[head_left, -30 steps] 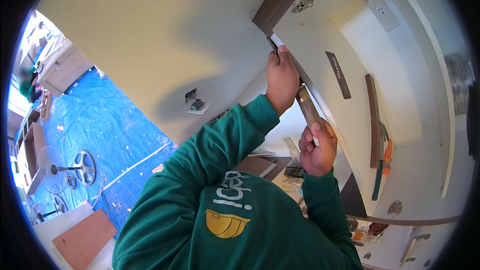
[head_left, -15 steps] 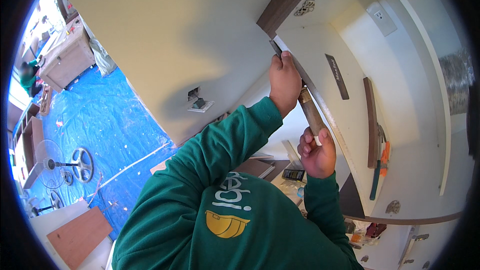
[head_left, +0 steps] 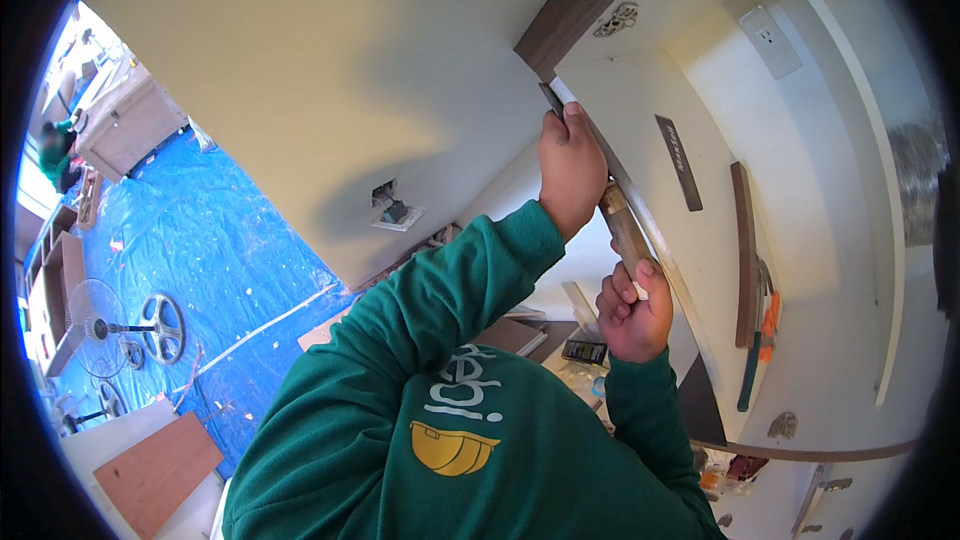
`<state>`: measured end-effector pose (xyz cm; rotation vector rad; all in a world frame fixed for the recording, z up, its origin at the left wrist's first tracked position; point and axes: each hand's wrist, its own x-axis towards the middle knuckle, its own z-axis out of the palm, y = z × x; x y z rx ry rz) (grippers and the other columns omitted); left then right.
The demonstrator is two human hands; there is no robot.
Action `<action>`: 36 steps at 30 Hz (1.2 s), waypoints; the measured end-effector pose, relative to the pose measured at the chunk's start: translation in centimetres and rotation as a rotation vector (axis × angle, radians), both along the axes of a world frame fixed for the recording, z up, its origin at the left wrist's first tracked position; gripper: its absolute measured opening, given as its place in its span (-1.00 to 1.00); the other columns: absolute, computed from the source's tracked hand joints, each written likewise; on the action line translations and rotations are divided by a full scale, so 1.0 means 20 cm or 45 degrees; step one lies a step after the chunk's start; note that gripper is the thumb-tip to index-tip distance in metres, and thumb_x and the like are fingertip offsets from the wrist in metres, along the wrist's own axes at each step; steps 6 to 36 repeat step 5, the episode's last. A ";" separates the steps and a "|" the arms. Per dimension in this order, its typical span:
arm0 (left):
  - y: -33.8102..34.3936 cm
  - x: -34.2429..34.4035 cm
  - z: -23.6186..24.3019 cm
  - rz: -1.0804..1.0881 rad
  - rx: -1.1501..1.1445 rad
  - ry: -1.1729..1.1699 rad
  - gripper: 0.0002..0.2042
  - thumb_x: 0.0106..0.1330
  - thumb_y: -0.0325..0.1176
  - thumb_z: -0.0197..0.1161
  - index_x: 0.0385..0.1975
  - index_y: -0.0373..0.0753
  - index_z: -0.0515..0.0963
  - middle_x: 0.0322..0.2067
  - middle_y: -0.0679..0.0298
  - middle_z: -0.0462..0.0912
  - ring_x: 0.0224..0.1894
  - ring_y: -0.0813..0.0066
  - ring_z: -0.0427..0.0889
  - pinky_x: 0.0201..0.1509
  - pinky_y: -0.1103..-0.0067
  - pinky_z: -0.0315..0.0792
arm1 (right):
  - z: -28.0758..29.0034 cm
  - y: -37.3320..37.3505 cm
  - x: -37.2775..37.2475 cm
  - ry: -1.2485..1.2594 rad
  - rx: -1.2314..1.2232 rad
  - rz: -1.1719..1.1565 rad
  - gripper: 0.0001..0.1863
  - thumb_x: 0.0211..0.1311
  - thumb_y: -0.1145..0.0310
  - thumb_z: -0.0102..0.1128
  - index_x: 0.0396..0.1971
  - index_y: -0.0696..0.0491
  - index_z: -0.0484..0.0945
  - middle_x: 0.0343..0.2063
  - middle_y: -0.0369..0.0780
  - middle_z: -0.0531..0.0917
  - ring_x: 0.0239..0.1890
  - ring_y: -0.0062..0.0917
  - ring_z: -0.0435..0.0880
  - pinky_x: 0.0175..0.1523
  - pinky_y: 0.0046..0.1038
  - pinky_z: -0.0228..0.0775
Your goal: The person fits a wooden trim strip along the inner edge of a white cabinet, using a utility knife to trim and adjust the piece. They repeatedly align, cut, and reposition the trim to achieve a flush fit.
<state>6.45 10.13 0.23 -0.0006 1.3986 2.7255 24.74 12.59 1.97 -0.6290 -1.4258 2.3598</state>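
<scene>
My left hand (head_left: 573, 168) is closed around the upper part of a wood-handled tool (head_left: 624, 223). Its narrow, dark metal end shows just above my fingers; whether it is a file or a chisel I cannot tell. Lower down, my right hand (head_left: 636, 315) wraps round the butt of the handle, where a pale patch shows. The tool lies slanted along the front edge of a white cabinet panel (head_left: 655, 240). Its dark end sits close below the corner of a dark brown wood trim strip (head_left: 590, 0).
Inside the cabinet are a dark flat strip (head_left: 679, 162), a brown wood strip (head_left: 741, 250) and a tool with an orange-and-green handle (head_left: 748, 380). A wall box (head_left: 395, 212) with a loose fitting is at left. A fan (head_left: 97, 328) stands on blue sheeting (head_left: 240, 270); another person (head_left: 55, 155) is far left.
The fingers of my right hand have closed more fully round the handle, slightly higher up. My left hand keeps its grip. The view has shifted slightly.
</scene>
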 end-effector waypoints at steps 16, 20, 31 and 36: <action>0.00 0.00 0.00 0.029 -0.049 0.052 -0.60 0.54 -0.16 -0.08 -0.36 -0.45 0.39 -0.52 0.03 0.51 -0.47 0.29 0.43 -0.31 0.34 0.35 | -0.04 0.02 0.00 0.011 -0.063 -0.031 -0.57 0.19 0.17 0.21 -0.02 0.10 0.46 -0.71 -0.41 0.26 -0.74 -0.71 0.16 -0.64 -0.65 0.04; 0.00 0.00 0.00 0.029 -0.049 0.052 -0.60 0.54 -0.16 -0.08 -0.36 -0.45 0.39 -0.52 0.03 0.51 -0.47 0.29 0.43 -0.31 0.34 0.35 | -0.04 0.02 0.00 0.011 -0.063 -0.031 -0.57 0.19 0.17 0.21 -0.02 0.10 0.46 -0.71 -0.41 0.26 -0.74 -0.71 0.16 -0.64 -0.65 0.04; 0.00 0.00 0.00 0.029 -0.049 0.052 -0.60 0.54 -0.16 -0.08 -0.36 -0.45 0.39 -0.52 0.03 0.51 -0.47 0.29 0.43 -0.31 0.34 0.35 | -0.04 0.02 0.00 0.011 -0.063 -0.031 -0.57 0.19 0.17 0.21 -0.02 0.10 0.46 -0.71 -0.41 0.26 -0.74 -0.71 0.16 -0.64 -0.65 0.04; 0.00 0.00 0.00 0.029 -0.049 0.052 -0.60 0.54 -0.16 -0.08 -0.36 -0.45 0.39 -0.52 0.03 0.51 -0.47 0.29 0.43 -0.31 0.34 0.35 | -0.04 0.02 0.00 0.011 -0.063 -0.031 -0.57 0.19 0.17 0.21 -0.02 0.10 0.46 -0.71 -0.41 0.26 -0.74 -0.71 0.16 -0.64 -0.65 0.04</action>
